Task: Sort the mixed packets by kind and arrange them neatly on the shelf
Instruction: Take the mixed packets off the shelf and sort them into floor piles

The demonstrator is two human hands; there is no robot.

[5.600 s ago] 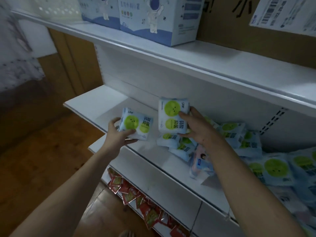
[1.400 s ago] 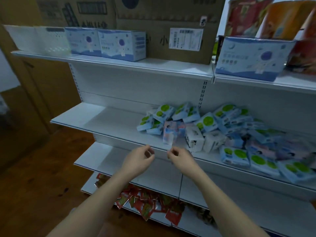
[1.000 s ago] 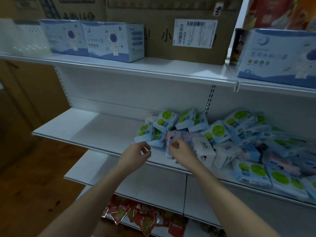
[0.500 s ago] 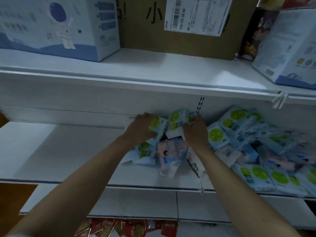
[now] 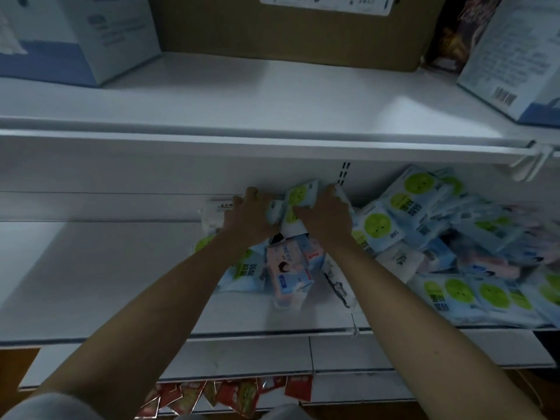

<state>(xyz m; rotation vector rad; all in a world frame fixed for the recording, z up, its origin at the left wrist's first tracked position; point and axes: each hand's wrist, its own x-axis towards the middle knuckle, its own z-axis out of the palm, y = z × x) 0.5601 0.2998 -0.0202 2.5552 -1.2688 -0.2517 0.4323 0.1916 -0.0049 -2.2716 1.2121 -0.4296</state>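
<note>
both hands reaching deep into middle shelf. left hand fingers curled over a white packet at back wall. right hand fingers clamped round green-dot packet, held upright. pink packet just below wrists. loose pile of packets spread to the right. boxes on upper shelf.

We now lean in closer than half a second ago, so the middle shelf fills more of the view. Our left hand and right hand, which hung empty in front of the shelf edge a second ago, now reach deep to the back of the pile, fingers curled over the green-dot packets standing against the rear panel. The pink packet lies between our forearms.
</note>
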